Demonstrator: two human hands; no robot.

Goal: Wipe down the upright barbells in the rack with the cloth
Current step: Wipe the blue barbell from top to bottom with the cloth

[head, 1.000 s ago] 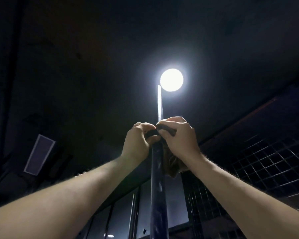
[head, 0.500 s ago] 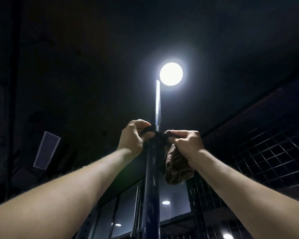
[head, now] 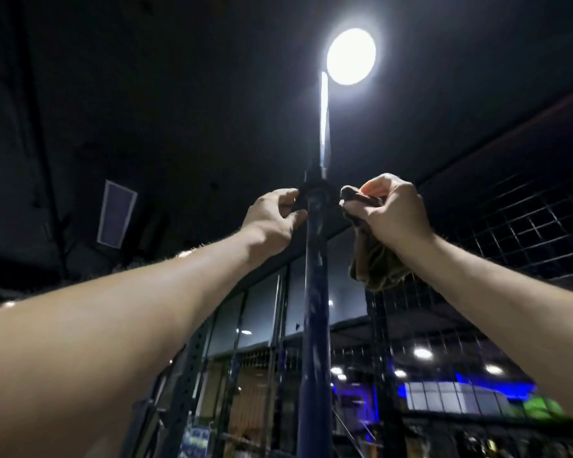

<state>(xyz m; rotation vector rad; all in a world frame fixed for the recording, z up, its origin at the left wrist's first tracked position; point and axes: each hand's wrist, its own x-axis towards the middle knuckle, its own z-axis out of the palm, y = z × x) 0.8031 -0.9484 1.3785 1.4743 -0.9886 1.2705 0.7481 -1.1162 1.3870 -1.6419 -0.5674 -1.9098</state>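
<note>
A dark blue upright barbell [head: 315,292] rises through the middle of the view, its thin shiny upper sleeve reaching toward a ceiling lamp. My left hand [head: 272,219] grips the barbell at its collar [head: 315,193], fingers curled round the left side. My right hand [head: 394,213] holds a brown cloth [head: 374,259] just right of the collar, apart from the bar. The cloth's upper edge is pinched between thumb and fingers, and the rest hangs below my wrist.
A bright round ceiling lamp [head: 351,56] glares above the bar. A black wire mesh wall [head: 526,233] stands at the right. Behind the bar are glass panels [head: 262,312], a perforated rack post [head: 186,368] and further thin upright bars [head: 278,325].
My right hand has come off the collar and drawn the cloth to the right, away from the bar. The view has tilted down, showing more of the rack and room below.
</note>
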